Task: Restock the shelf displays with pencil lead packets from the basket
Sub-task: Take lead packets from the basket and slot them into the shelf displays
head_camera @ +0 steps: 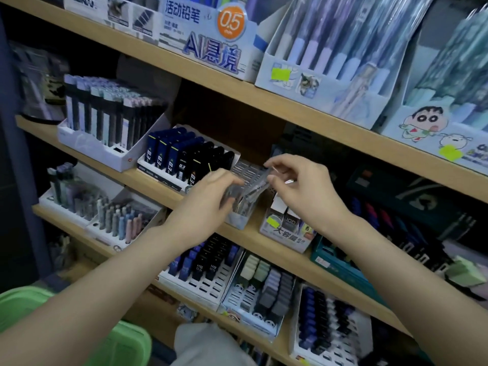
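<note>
Both my hands work at a small pale display box (239, 220) on the middle shelf. My left hand (208, 204) grips a bunch of clear pencil lead packets (237, 192) over the box. My right hand (303, 186) pinches the top of one clear packet (260, 182) between thumb and fingers. Behind them a slotted clear tray (245, 169) stands tilted. A green basket (31, 310) sits at the bottom left, below my left forearm; what it holds is hidden.
A tray of blue and black lead cases (184, 159) stands left of the box, a labelled white box (287, 228) to its right. Slotted trays of leads (208, 270) and erasers (266, 289) fill the lower shelf. Pen displays (324, 62) crowd the shelf above.
</note>
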